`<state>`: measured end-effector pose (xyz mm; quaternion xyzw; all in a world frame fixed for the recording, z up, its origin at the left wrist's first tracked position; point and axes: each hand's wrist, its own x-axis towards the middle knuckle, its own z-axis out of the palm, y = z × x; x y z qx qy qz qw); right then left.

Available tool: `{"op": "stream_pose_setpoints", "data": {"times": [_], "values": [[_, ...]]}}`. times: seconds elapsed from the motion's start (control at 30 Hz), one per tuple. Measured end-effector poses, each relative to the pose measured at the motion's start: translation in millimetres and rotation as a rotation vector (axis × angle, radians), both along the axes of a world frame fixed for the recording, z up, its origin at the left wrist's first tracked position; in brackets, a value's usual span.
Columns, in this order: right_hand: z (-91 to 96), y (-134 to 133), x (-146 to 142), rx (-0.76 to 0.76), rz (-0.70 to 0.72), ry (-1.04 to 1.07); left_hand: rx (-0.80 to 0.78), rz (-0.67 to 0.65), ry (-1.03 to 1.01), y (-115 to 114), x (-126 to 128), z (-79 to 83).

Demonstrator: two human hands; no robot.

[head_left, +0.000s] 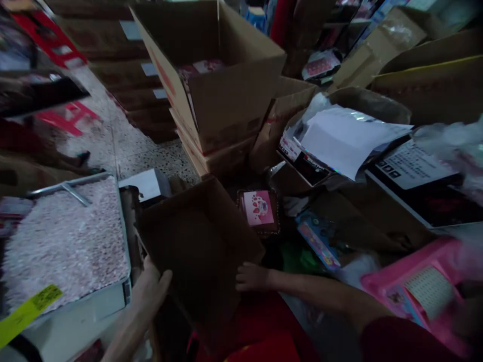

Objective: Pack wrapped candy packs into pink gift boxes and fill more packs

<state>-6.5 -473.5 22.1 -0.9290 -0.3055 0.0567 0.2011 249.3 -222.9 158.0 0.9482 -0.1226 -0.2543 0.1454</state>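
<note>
The left hand (153,284) clasps the left rim of an open cardboard box (188,241), its thumb laid toward the inside and its fingers around the outer wall. The right hand (253,277) has its fingers bent over the box's right edge, near a corner; its thumb cannot be made out. The box sits between the two hands, tilted, its dim interior facing up.

Just beyond the right hand, near the box's right wall, a pink-and-white printed card (258,207) lies within a dark rectangular piece with a dotted border. Farther right of that hand are a blue printed package (319,240) and, beside its forearm, a pink plastic case (415,289), partly blurred.

Just left of the left hand stands a metal tray (125,236) heaped with small pale pink pieces (64,246), a metal handle (76,194) lying across its far side. A yellow strip (30,314) with a printed square code crosses its near corner. A small white box (149,185) is just past the held box's far left corner.

Well ahead of both hands, a large open carton (230,105) rests on other cartons, with pink items (207,66) inside. Ahead and to the right, a white sheet (335,133) covers a black-and-white printed carton (313,168).
</note>
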Motion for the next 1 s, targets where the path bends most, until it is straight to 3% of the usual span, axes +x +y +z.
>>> {"op": "stream_pose_setpoints", "data": {"times": [0.07, 0.17, 0.27, 0.37, 0.47, 0.6, 0.7, 0.77, 0.87, 0.93, 1.0], "values": [[-26.8, -1, -15, -0.005, 0.038, 0.101, 0.036, -0.002, 0.042, -14, -19, -14.0], [-48.1, -7, -39, -0.032, 0.018, 0.244, -0.02, 0.033, 0.141, -40, -39, -26.3], [-63.0, -5, -44, -0.048, -0.022, 0.378, 0.064, 0.086, 0.189, -60, -32, -43.3], [-76.1, 20, -21, -0.029, -0.068, 0.483, 0.251, 0.166, 0.196, -55, -2, -64.1], [-90.9, 50, 20, -0.018, -0.119, 0.526, 0.343, 0.241, 0.128, -32, 34, -89.8], [-122.0, 63, 73, -0.03, -0.179, 0.564, 0.28, 0.338, 0.088, -9, 77, -143.0], [-141.2, 63, 101, -0.016, -0.291, 0.611, 0.188, 0.448, 0.058, -10, 93, -188.7], [-142.4, 58, 106, 0.063, -0.439, 0.622, 0.122, 0.518, -0.002, -23, 87, -214.6], [-120.4, 20, 83, 0.284, -0.754, 0.467, -0.068, 0.579, 0.065, -72, 44, -237.5], [-96.7, -33, 54, 0.398, -1.104, 0.237, -0.395, 0.573, 0.248, -126, 0, -240.1], [-79.4, -100, 28, 0.464, -1.612, 0.036, -0.767, 0.613, 0.488, -192, -42, -237.5]]}}
